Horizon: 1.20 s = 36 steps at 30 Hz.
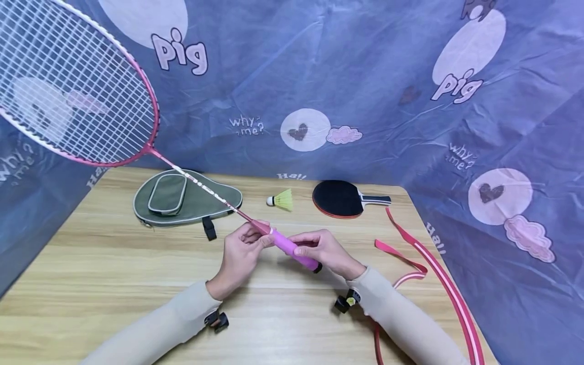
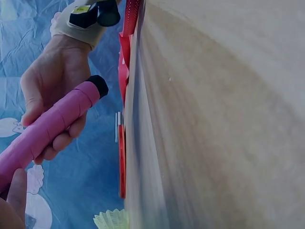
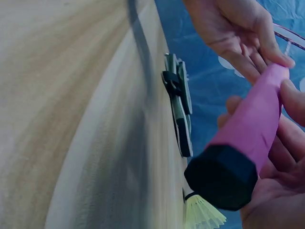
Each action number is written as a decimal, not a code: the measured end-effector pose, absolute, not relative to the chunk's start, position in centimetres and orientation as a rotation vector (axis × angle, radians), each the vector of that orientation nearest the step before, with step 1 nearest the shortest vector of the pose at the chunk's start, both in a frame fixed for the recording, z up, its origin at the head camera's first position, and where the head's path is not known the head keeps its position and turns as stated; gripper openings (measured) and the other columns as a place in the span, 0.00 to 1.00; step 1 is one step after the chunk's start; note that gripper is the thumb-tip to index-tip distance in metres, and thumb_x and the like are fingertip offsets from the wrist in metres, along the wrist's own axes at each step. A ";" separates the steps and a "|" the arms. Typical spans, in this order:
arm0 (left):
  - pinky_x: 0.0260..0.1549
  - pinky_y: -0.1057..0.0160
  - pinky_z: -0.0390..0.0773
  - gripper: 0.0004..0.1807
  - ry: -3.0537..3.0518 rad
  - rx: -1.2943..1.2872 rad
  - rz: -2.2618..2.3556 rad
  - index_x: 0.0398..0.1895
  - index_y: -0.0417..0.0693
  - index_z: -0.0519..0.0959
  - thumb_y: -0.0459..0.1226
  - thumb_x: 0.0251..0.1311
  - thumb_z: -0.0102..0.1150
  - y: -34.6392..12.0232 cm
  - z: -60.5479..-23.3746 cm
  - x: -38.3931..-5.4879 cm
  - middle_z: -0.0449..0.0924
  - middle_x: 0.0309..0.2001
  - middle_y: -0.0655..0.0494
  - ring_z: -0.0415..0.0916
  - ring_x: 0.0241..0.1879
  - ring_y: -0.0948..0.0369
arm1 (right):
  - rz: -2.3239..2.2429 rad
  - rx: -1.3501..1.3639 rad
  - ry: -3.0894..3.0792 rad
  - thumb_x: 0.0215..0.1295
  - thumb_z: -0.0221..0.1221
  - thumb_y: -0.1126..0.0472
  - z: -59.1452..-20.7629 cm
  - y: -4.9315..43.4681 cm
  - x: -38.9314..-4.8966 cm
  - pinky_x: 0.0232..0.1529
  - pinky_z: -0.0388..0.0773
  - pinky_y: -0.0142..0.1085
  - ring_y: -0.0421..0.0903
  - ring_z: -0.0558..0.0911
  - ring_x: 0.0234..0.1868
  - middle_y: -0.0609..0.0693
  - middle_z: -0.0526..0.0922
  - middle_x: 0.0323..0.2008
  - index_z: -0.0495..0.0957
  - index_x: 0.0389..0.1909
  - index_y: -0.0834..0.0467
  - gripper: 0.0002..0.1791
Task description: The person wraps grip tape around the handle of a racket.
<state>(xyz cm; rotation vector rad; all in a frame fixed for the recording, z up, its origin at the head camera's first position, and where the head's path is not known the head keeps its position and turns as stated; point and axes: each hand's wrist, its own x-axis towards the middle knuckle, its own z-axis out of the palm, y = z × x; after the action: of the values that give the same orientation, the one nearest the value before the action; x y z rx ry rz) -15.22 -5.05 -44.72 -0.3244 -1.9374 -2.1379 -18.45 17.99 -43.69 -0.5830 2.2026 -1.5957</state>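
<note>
Wooden table (image 1: pixel 114 274), blue cloth walls (image 1: pixel 374 66)

Pink-and-white racket (image 1: pixel 149 148), red-and-white striped ribbon (image 1: pixel 449 284)

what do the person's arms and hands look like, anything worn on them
The left sleeve and right sleeve are long, plain and pale greyish beige. Small black devices, one left, one right, sit at the wrists; the right bears a yellow mark. The left hand and right hand are gloveless.

The head view is bright and evenly lit, with a pale sheen on the near part of the surface (image 1: pixel 283 324) and faint, soft-edged shadows. Both wrist views look dimmer and softer, their closest wood grain blurred.
</note>
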 end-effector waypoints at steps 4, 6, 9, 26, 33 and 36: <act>0.46 0.62 0.87 0.17 -1.905 -0.324 -2.166 0.48 0.31 0.80 0.29 0.57 0.70 -4.9 -44.8 -15.4 0.89 0.43 0.43 0.89 0.46 0.53 | -1.562 -0.583 2.218 0.66 0.66 0.59 -43.9 18.2 -18.8 0.41 0.82 0.32 0.38 0.85 0.40 0.62 0.88 0.49 0.83 0.56 0.63 0.20; 0.45 0.62 0.87 0.17 -1.881 -0.312 -2.186 0.49 0.30 0.80 0.28 0.57 0.70 -4.9 -44.8 -15.5 0.89 0.43 0.43 0.89 0.46 0.53 | -1.548 -0.576 2.248 0.66 0.66 0.58 -43.9 18.1 -18.9 0.41 0.81 0.31 0.38 0.84 0.40 0.60 0.89 0.49 0.83 0.56 0.61 0.20; 0.44 0.61 0.87 0.17 -1.848 -0.274 -2.218 0.48 0.29 0.80 0.27 0.57 0.70 -4.7 -44.9 -15.7 0.89 0.42 0.44 0.89 0.45 0.53 | -1.542 -0.569 2.290 0.67 0.65 0.56 -43.9 17.9 -18.9 0.36 0.79 0.30 0.38 0.82 0.37 0.57 0.89 0.48 0.84 0.56 0.58 0.19; 0.45 0.57 0.87 0.17 -1.773 -0.324 -2.418 0.49 0.22 0.77 0.26 0.60 0.67 -5.6 -44.1 -16.7 0.90 0.43 0.45 0.89 0.46 0.54 | -1.676 -0.608 2.214 0.63 0.68 0.62 -44.7 18.6 -18.7 0.27 0.80 0.33 0.40 0.82 0.27 0.66 0.88 0.35 0.85 0.53 0.61 0.17; 0.45 0.61 0.86 0.17 -1.900 -0.498 -2.329 0.49 0.21 0.79 0.29 0.62 0.66 -6.9 -44.1 -17.5 0.91 0.40 0.52 0.89 0.44 0.61 | -1.678 -0.669 2.048 0.66 0.63 0.63 -44.8 19.8 -19.9 0.31 0.86 0.44 0.47 0.86 0.27 0.73 0.85 0.32 0.81 0.53 0.70 0.19; 0.44 0.61 0.86 0.16 -1.959 -0.497 -2.296 0.47 0.22 0.80 0.29 0.61 0.67 -7.1 -44.2 -17.5 0.90 0.41 0.43 0.89 0.41 0.64 | -1.636 -0.698 2.019 0.66 0.62 0.64 -45.0 20.0 -20.4 0.33 0.87 0.42 0.47 0.87 0.28 0.74 0.85 0.34 0.80 0.53 0.71 0.19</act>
<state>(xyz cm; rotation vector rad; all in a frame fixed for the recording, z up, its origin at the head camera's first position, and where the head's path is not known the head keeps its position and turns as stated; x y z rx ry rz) -17.46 -7.09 -44.19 -0.4974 -1.9593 -2.2957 -20.41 20.03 -45.04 -0.6981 2.0189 -1.6364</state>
